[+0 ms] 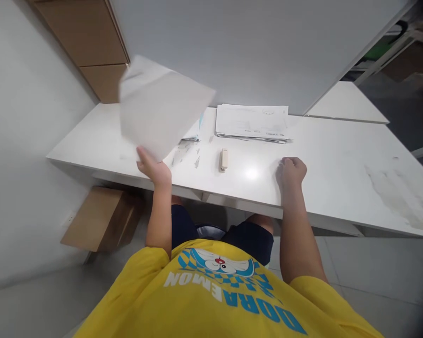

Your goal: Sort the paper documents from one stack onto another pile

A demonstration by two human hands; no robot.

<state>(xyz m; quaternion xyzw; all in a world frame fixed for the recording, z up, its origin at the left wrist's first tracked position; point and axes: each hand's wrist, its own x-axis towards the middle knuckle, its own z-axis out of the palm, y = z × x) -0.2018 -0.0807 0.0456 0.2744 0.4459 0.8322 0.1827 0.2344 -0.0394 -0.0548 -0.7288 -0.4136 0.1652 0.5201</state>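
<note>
My left hand [154,167] is closed on the lower edge of a sheet of white paper [160,105], which is lifted off the white table [338,164] and blurred by motion. My right hand [291,171] rests on the table near its front edge with the fingers curled in; nothing shows in it. A small cream stapler [224,160] lies on the table between the two hands. Behind it lies a stack of printed papers [253,123]. A second, smaller pile of papers [193,134] is partly hidden behind the raised sheet.
A white partition wall stands behind the table. A brown cardboard box [98,218] sits on the floor under the table's left end. A wooden cabinet [91,47] is at the back left. Grey smudges mark the table's right part [395,197].
</note>
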